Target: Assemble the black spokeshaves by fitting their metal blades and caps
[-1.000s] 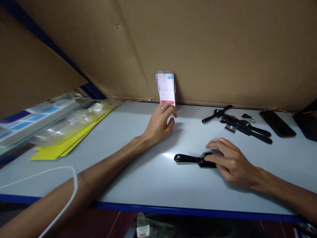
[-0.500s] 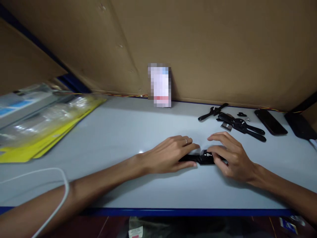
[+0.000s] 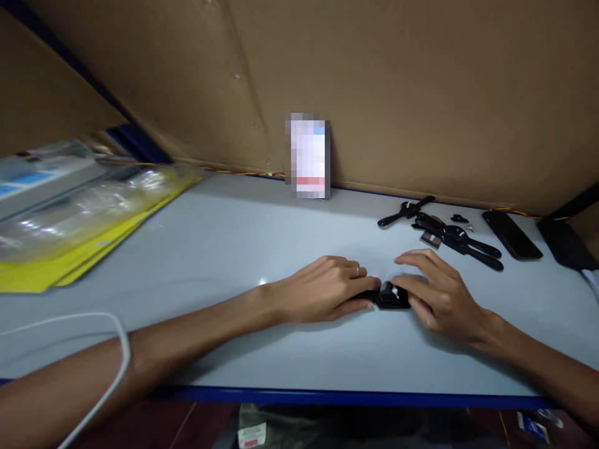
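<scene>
A black spokeshave (image 3: 393, 302) lies on the table in front of me, with a silver thumbscrew (image 3: 395, 292) on its middle. My left hand (image 3: 334, 288) is closed around its left handle, thumb at the near side and fingers at the far side. Over its right part my right hand (image 3: 437, 296) is bent, with index finger and thumb around the body beside the thumbscrew and the other fingers lifted. The right handle is hidden by that hand. Further back lie more black spokeshaves (image 3: 456, 237), a flat metal blade (image 3: 430, 240) and a small black part (image 3: 459, 218).
A dark phone (image 3: 512, 235) and another dark flat object (image 3: 568, 240) lie at the right. A blurred-out screen (image 3: 310, 159) leans on the cardboard wall (image 3: 397, 93). Plastic-wrapped yellow packs (image 3: 107, 249) lie left. A white cable (image 3: 124, 352) crosses over my left forearm.
The view has shifted slightly. My left hand has closed in nearer to the spokeshave's body, and the thumbscrew and black piece under it look turned. My right hand stays at the same part.
</scene>
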Tool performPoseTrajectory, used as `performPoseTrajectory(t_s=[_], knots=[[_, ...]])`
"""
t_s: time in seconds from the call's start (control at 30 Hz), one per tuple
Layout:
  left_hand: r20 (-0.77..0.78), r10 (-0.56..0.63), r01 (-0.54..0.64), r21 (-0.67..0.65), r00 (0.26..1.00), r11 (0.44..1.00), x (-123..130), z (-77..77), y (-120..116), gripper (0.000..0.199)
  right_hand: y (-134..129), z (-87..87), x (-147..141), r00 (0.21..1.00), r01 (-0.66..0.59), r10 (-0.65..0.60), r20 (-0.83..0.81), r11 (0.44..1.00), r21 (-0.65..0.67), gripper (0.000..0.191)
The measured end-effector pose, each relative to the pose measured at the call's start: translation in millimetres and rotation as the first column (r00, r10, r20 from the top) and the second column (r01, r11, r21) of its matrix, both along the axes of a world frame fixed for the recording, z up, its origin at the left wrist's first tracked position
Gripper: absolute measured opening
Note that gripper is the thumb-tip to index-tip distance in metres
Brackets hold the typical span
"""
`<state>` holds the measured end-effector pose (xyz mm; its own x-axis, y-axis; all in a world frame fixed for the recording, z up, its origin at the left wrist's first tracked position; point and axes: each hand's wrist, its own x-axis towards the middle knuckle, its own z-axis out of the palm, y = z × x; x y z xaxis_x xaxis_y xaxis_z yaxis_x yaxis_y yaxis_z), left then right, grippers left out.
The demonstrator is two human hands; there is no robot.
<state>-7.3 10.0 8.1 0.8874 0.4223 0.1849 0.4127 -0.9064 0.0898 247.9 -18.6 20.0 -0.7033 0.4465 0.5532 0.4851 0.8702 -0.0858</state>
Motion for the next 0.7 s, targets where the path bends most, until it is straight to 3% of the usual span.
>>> performPoseTrajectory(t_s=[0.13, 0.33, 0.53, 0.7], knots=[[-0.011, -0.003, 0.003, 0.0, 1.0, 1.0, 0.1, 1.2, -0.1, 0.039, -1.5, 0.0, 0.2, 0.994, -0.099, 0.101, 0.037, 0.994, -0.052, 0.029], [-0.017, 0.002, -0.003, -0.007, 1.0, 1.0, 1.1, 1.7, -0.9, 0.039, 2.7, -0.6, 3.9, 0.999, 0.048, -0.048, -0.014, 0.999, -0.021, 0.024], [-0.011, -0.002, 0.002, 0.004, 1.0, 1.0, 1.0, 2.9, -1.3, 0.039, -2.8, 4.1, -1.1, 0.995, -0.088, 0.09, 0.046, 0.995, -0.049, 0.025], [0.0, -0.006, 0.006, 0.006, 1.0, 1.0, 0.0, 1.9, -0.7, 0.04, -0.9, 2.5, -0.1, 1.0, -0.008, 0.008, 0.011, 1.0, -0.018, 0.016]])
